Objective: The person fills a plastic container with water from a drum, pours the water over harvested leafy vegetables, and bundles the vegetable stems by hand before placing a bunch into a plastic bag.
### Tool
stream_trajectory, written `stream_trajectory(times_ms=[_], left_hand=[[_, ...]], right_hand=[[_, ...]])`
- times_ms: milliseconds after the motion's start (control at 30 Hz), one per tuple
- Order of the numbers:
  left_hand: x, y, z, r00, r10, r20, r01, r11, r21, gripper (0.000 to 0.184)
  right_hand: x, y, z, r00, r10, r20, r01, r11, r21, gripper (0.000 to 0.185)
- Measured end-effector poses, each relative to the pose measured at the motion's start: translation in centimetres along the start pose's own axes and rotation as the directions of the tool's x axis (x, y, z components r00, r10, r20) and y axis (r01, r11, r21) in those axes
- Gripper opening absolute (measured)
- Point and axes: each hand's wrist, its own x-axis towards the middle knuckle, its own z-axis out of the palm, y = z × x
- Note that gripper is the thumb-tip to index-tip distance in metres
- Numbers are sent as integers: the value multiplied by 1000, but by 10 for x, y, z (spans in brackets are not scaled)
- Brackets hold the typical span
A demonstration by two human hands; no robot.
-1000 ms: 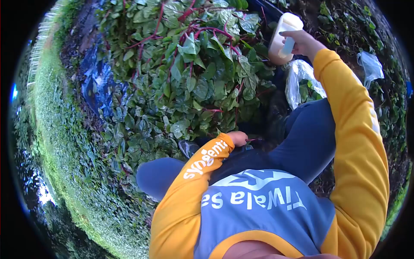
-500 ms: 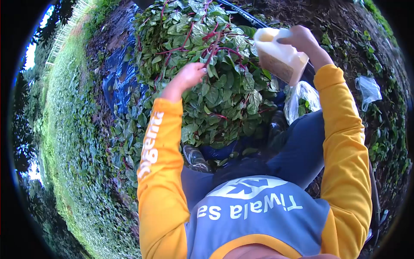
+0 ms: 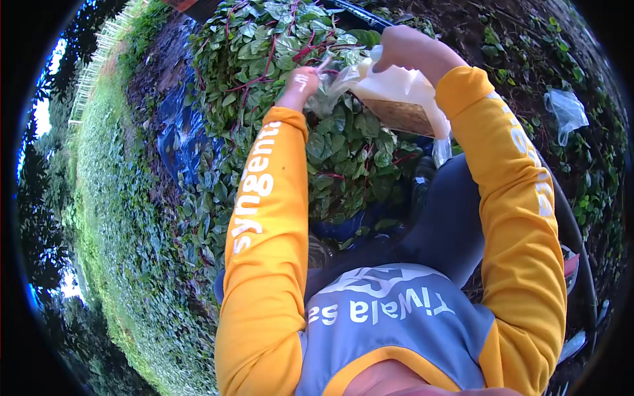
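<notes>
My right hand point(image 3: 416, 51) grips the handle of a whitish plastic jug point(image 3: 389, 86) with brown contents showing through its side. The jug is tipped left, above leafy greens with red stems point(image 3: 257, 53). Between its mouth and my left hand point(image 3: 302, 84) is something clear and shiny that looks like pouring water point(image 3: 337, 84). My left hand is closed, with white marks or glints on its back. A thin pale thing sticks out from its fingers, too blurred to name.
Clear plastic lies by my knee point(image 3: 441, 150). Another clear plastic bag point(image 3: 566, 113) is on the ground at right. A blue plastic sheet point(image 3: 179, 129) lies left of the greens. Low green plants point(image 3: 125, 218) cover the ground on the left. A dark bar point(image 3: 356, 13) runs behind the pile.
The jug has moved left and tipped further toward my left hand. My left hand has risen slightly. The clear, shiny stream now shows between them.
</notes>
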Motion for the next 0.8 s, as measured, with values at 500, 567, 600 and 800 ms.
stream_trajectory(times_ms=[500,567,600,800], left_hand=[[-92,10,-97,983,-105,151,175,793,-583,32],[-101,8,-104,971,-135,199,230,764,-603,34],[-106,6,-106,969,-130,209,235,743,-626,34],[-132,-7,-103,956,-163,245,287,695,-659,36]], right_hand=[[45,163,94,912,411,5,-399,883,249,52],[46,169,104,894,443,-66,-407,865,293,50],[48,172,105,885,460,-79,-411,849,332,51],[67,192,90,771,625,-123,-454,674,583,51]])
